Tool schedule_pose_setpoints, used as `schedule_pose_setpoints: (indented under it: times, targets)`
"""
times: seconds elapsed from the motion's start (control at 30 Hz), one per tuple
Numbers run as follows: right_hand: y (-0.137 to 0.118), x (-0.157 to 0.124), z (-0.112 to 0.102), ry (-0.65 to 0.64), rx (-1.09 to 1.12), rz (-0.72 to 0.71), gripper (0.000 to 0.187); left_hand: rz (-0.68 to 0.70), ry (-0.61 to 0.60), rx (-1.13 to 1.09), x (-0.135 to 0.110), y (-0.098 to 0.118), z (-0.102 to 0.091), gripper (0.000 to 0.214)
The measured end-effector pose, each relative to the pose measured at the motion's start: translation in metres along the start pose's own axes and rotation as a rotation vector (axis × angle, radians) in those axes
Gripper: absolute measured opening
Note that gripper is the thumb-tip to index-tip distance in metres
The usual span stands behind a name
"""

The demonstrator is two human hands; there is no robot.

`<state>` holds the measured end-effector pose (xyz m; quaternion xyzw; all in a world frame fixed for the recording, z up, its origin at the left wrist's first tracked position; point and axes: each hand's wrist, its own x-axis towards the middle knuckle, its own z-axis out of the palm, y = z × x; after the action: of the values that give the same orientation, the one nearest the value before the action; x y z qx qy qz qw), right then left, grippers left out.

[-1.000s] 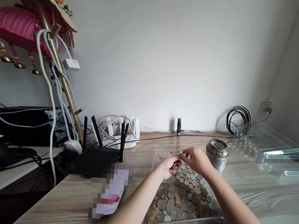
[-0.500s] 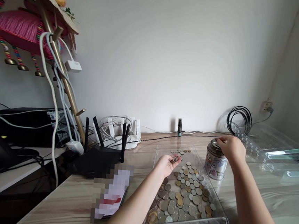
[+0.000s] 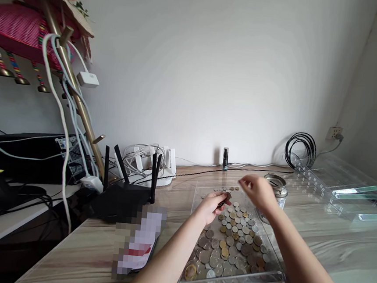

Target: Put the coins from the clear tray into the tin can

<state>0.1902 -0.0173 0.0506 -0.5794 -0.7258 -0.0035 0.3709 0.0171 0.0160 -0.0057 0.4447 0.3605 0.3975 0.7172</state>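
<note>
My left hand (image 3: pixel 212 206) is closed on a few coins (image 3: pixel 224 200), holding them in its fingertips above a clear plastic tray (image 3: pixel 232 281). Many loose silver and gold coins (image 3: pixel 246 229) are spread across the tray. My right hand (image 3: pixel 260 192) hovers just right of the left one, its fingers curled in; no coin shows between them. Partly behind the right hand stands a round patterned tin (image 3: pixel 281 201) with a metal top, at the tray's right side. The hand and wrist hide much of its body.
Left of the tray lies a phone (image 3: pixel 141 245), its screen blurred out. A black router (image 3: pixel 122 201) and a white router (image 3: pixel 165 179) with cables stand behind. A small dark bottle (image 3: pixel 225 158) is by the wall. Clear plastic pieces (image 3: pixel 342 190) and a coiled black cable (image 3: pixel 301 150) are at right.
My right hand has left the tin's top and moved left toward my left hand. The left hand still holds coins and has barely moved. The view has shifted slightly.
</note>
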Motion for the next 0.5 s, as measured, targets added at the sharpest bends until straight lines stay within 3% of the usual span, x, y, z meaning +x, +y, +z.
schedule_pose_setpoints:
  times: [0.1,0.2,0.27,0.37,0.43,0.5]
  targets:
    - [-0.014,-0.003,0.032,-0.232,0.04,-0.053,0.021,0.008,-0.049,0.0,0.001,-0.002,0.001,0.01]
    - [-0.016,-0.004,0.042,-0.231,-0.002,-0.013,0.013,-0.049,-0.058,-0.035,0.002,-0.001,0.001,0.009]
    - [-0.012,-0.002,0.032,-0.138,-0.027,0.009,0.014,-0.111,-0.056,-0.06,0.001,0.0,0.001,0.012]
    - [0.002,0.001,-0.001,0.184,-0.12,0.073,0.021,-0.184,-0.049,-0.112,-0.003,0.002,0.002,0.02]
    - [0.019,0.004,-0.024,0.363,-0.211,0.19,0.022,-0.19,-0.045,-0.123,-0.005,0.003,0.004,0.022]
    - [0.037,0.005,-0.04,0.396,-0.278,0.314,0.021,-0.173,-0.045,-0.098,-0.007,0.003,0.005,0.022]
